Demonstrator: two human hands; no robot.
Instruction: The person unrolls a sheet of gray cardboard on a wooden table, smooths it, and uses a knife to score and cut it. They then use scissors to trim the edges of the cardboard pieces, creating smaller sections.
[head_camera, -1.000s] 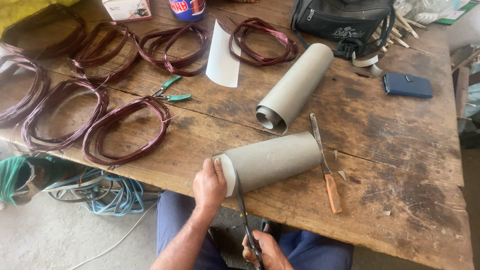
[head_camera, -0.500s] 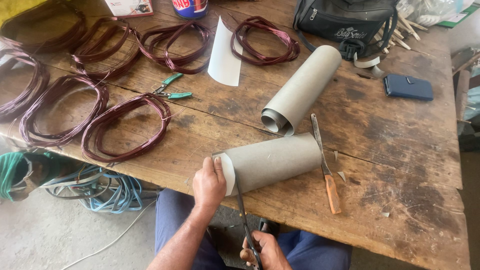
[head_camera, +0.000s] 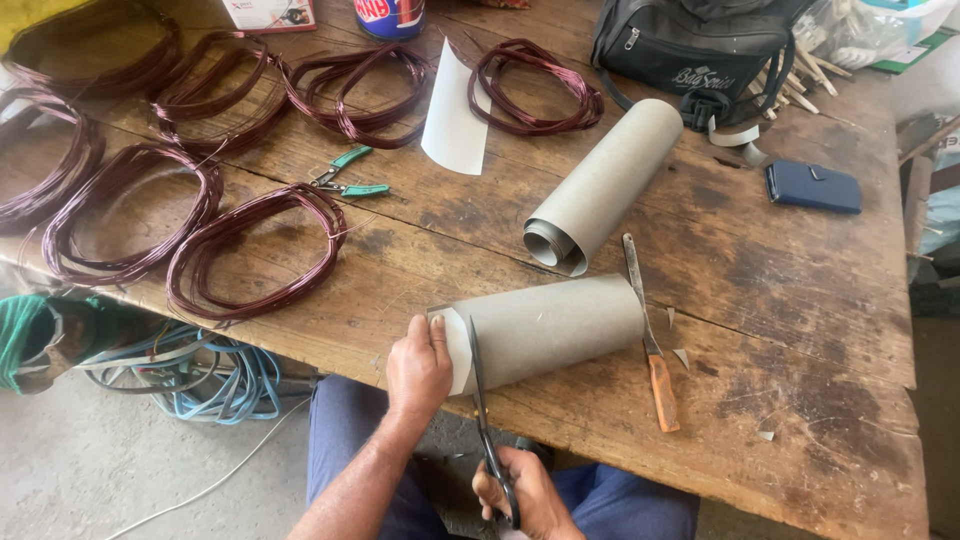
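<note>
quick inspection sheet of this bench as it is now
surface: worn wooden table, stained, small paper scraps by the knife.
job's things: grey paper roll lying at the near edge; scissors cutting its left end.
clutter: second roll, knife, pliers, black bag, blue wallet, white sheet.
grippers: left hand holds the roll end; right hand works the scissors.
cables: wire coils on the table; blue cable on the floor.
surroundings: concrete floor.
</note>
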